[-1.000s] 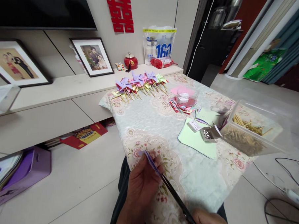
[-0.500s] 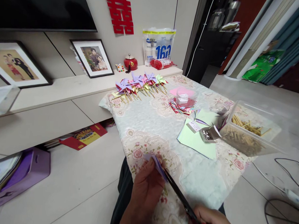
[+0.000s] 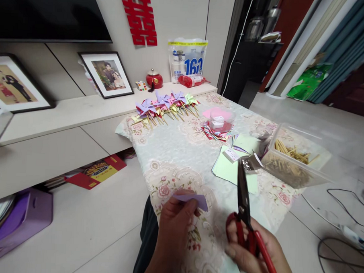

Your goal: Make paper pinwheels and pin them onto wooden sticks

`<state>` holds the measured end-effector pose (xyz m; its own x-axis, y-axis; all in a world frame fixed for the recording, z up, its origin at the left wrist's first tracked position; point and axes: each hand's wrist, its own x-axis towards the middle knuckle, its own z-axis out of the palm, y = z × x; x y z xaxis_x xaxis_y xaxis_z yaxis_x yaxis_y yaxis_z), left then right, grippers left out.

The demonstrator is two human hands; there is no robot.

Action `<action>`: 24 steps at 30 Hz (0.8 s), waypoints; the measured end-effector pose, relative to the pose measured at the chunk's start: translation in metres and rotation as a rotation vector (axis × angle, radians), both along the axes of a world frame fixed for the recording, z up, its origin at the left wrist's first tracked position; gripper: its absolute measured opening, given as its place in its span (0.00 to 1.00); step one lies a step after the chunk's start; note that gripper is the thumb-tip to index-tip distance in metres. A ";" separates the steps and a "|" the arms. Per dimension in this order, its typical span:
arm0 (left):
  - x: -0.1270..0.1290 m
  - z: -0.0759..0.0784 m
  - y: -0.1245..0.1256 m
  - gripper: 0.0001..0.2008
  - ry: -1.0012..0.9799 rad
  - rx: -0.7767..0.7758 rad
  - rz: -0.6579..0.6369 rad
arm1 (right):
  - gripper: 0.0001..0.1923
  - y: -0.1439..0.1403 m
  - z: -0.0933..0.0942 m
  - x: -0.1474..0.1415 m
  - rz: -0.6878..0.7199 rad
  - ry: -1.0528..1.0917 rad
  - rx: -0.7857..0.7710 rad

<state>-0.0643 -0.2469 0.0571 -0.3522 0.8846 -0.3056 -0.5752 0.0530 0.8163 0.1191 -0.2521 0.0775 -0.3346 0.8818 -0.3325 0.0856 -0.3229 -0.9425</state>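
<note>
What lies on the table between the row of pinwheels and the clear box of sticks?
In the head view: a small clear tub atop colored paper squares.

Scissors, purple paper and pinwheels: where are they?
scissors (image 3: 243, 195), head view, on the dark blades.
purple paper (image 3: 194, 200), head view, on its flat middle.
pinwheels (image 3: 164, 101), head view, on a purple one mid-row.

Bare left hand (image 3: 173, 228), bare right hand (image 3: 252, 252) — no sleeves, dark trousers (image 3: 143, 239)
</note>
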 end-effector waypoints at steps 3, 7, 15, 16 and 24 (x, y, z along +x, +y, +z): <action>0.000 0.000 -0.003 0.04 0.452 0.152 0.011 | 0.23 0.014 -0.003 -0.014 -0.115 0.023 0.026; -0.004 0.001 -0.011 0.16 0.855 0.392 -0.038 | 0.24 0.023 -0.010 -0.024 -0.146 0.133 -0.056; -0.006 -0.018 -0.020 0.20 0.997 0.532 -0.194 | 0.28 0.027 -0.009 -0.033 -0.163 0.134 -0.117; -0.006 -0.019 -0.020 0.18 0.967 0.499 -0.191 | 0.28 0.027 -0.008 -0.033 -0.170 0.121 -0.113; -0.009 -0.010 -0.013 0.12 0.161 0.014 -0.022 | 0.19 0.035 -0.007 -0.020 -0.059 -0.012 0.046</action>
